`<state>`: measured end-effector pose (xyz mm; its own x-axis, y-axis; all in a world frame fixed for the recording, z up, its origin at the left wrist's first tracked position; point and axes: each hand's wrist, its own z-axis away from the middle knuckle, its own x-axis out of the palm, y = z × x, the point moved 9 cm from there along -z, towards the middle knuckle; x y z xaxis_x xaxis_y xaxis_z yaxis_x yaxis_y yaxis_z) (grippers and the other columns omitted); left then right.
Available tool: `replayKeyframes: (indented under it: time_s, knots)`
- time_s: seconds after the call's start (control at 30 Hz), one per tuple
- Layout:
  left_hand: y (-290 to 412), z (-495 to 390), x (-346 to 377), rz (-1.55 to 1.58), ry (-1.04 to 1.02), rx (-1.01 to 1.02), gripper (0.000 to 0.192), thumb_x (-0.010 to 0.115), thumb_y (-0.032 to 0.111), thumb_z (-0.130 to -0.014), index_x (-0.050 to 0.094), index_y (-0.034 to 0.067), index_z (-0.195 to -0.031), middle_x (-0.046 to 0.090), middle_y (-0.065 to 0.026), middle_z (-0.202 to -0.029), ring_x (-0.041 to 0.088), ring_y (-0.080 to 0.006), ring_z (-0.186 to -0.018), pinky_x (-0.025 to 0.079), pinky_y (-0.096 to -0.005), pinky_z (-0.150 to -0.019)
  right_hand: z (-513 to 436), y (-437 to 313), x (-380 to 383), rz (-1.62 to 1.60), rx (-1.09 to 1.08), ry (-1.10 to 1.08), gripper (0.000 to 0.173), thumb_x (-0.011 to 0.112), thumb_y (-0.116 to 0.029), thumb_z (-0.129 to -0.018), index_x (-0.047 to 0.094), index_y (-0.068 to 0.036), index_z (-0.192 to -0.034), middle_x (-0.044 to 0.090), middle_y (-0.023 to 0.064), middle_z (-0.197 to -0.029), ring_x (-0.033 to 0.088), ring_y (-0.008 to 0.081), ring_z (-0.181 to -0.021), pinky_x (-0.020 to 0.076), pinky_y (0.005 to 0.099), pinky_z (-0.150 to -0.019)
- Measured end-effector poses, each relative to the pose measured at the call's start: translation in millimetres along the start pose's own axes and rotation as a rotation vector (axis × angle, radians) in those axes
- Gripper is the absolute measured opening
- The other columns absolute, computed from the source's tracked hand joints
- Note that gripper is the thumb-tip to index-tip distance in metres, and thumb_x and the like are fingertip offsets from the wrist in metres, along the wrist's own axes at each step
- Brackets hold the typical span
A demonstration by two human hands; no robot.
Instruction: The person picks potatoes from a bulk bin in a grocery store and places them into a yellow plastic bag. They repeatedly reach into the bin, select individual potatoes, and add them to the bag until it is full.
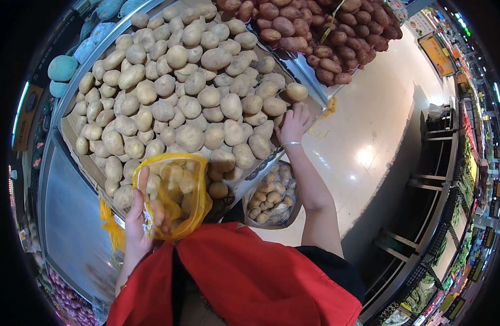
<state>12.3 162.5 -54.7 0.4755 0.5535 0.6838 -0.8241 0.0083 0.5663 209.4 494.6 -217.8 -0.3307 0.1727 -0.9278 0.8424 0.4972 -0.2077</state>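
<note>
My left hand (142, 216) grips the rim of a yellow mesh bag (206, 191), its mouth spread wide below the front of a big heap of pale potatoes (191, 106). Potatoes show through and behind the netting; how many lie inside I cannot tell. At the right corner of the heap, my right hand (294, 122) reaches over the cardboard edge, its fingertips beside a potato (297, 92). The underside of that hand is hidden, so I cannot see whether it grips anything. A thin bracelet circles the right wrist.
Red-skinned potatoes (335, 40) in netting lie beyond the metal divider. A plastic-lined box of potatoes (270, 197) stands low at the right. More yellow netting (110, 224) hangs by the left stand edge. Green melons (62, 68) lie far left; black shelving (413, 179) stands across the aisle.
</note>
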Motion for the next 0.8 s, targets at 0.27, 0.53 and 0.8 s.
replayKeyframes:
  time_s: [0.27, 0.53, 0.8]
  knots:
    - [-11, -5, 11, -0.039, -0.061, -0.042, 0.049, 0.02, 0.042, -0.097, 0.011, 0.027, -0.143, 0.049, -0.0107, -0.056, 0.049, -0.0236, -0.046, 0.045, -0.0325, -0.044, -3, 2, 12, -0.027, -0.167, -0.075, 0.039, 0.064, -0.008, -0.063, 0.049, -0.005, -0.099, 0.053, 0.0131, -0.102, 0.041, 0.0297, -0.115, 0.0187, 0.0521, -0.099]
    - [-8, -2, 6, -0.076, -0.089, -0.016, 0.052, 0.022, 0.044, -0.096, 0.009, 0.027, -0.143, 0.049, -0.0099, -0.056, 0.05, -0.0236, -0.047, 0.046, -0.0337, -0.047, 42, 13, -28, -1.323, 0.343, 0.04, 0.052, 0.069, -0.03, -0.068, 0.05, -0.004, -0.109, 0.056, 0.0119, -0.099, 0.053, 0.0288, -0.095, 0.0446, 0.0434, -0.083]
    - [-14, -3, 4, -0.286, -0.07, -0.075, 0.058, 0.027, 0.048, -0.094, 0.007, 0.025, -0.143, 0.053, -0.0113, -0.059, 0.055, -0.0242, -0.05, 0.048, -0.035, -0.051, 79, -137, -48, -2.721, 0.466, -1.038, 0.068, 0.041, -0.067, -0.08, 0.052, -0.008, -0.111, 0.059, 0.0141, -0.099, 0.06, 0.0263, -0.078, 0.0542, 0.04, -0.064]
